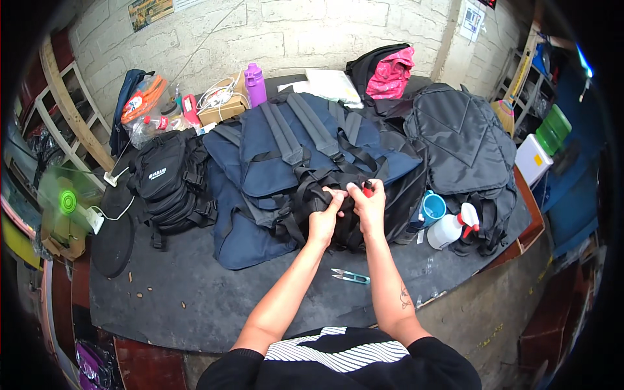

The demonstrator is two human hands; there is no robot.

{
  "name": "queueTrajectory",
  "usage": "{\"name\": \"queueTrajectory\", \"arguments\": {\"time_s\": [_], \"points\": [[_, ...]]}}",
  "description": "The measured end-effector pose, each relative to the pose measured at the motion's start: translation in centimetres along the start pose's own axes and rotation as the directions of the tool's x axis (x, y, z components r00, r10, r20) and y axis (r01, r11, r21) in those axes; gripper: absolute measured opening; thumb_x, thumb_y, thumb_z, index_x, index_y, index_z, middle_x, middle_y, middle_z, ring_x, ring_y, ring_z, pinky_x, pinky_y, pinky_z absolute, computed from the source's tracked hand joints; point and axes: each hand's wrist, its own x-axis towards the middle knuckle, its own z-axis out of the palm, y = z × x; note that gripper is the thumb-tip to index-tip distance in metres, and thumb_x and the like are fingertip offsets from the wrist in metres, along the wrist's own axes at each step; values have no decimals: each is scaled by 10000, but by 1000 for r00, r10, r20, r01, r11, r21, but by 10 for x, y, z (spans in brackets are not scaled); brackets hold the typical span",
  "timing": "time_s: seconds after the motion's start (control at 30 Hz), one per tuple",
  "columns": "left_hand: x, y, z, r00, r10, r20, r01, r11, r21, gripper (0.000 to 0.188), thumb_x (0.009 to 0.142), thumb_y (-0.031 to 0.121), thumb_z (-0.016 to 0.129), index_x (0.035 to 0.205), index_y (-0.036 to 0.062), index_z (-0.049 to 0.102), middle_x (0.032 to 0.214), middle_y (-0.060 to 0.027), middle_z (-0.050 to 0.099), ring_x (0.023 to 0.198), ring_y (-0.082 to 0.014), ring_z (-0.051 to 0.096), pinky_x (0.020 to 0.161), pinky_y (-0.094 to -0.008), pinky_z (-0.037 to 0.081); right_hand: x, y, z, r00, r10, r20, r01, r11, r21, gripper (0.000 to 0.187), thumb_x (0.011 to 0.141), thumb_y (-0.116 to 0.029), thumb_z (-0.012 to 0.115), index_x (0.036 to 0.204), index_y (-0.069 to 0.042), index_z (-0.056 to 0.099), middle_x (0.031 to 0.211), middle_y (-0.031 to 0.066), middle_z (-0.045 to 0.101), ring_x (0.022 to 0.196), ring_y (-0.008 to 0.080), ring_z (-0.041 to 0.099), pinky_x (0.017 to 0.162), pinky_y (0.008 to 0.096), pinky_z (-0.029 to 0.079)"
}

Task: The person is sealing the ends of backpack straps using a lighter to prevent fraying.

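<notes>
At the middle of the dark table, my left hand (324, 218) is closed, its thumb and fingers pinching black bag fabric (307, 203). Close beside it, my right hand (370, 211) is also closed, with a small red object (368, 189) showing at the thumb side. Its shape resembles a lighter, but most of it is hidden in the grip. Both hands are at the front of a pile of navy backpacks (266, 159) with grey shoulder straps. A pair of thread snips (351, 276) with light-blue handles lies on the table between my forearms.
A black backpack (166, 175) stands at left; another black backpack (461, 140) lies at right. A white spray bottle (444, 233) and blue mug (432, 206) stand near my right hand. A purple bottle (255, 84) and pink-and-black bag (390, 73) are along the wall. The table edge (162, 346) curves nearby.
</notes>
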Motion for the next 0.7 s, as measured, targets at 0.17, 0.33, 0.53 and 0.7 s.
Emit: {"name": "queueTrajectory", "arguments": {"time_s": [0.17,0.33,0.53,0.7], "points": [[2,8,2,991,-58,-122,60,998,20,219,905,232,519,894,19,569,831,-53,576,710,-116,565,556,-258,466,-5,-1,-1,995,-40,93,15,967,254,201,786,17,519,938,-64,416,831,85,578,599,90,520,495,206,399],[0,21,-11,933,-357,45,352,931,93,225,887,242,549,854,19,548,749,-65,573,578,-123,564,484,-226,451,-11,9,-6,942,-124,312,-71,833,549,201,846,18,398,1022,-72,363,922,153,594,648,158,568,577,247,476],[-3,27,-14,902,-420,97,357,855,377,117,850,165,593,839,54,557,668,-17,552,508,-85,507,444,-212,392,-11,23,1,948,-171,267,53,915,400,226,850,-7,475,1036,-72,366,957,102,577,738,142,563,670,237,468],[2,12,-21,967,-239,90,203,933,299,76,861,134,566,882,62,577,699,-2,551,562,-76,495,538,-210,403,-15,13,-5,965,-114,236,80,986,147,295,799,31,506,1061,-48,396,936,64,548,809,118,557,725,219,445]]}}
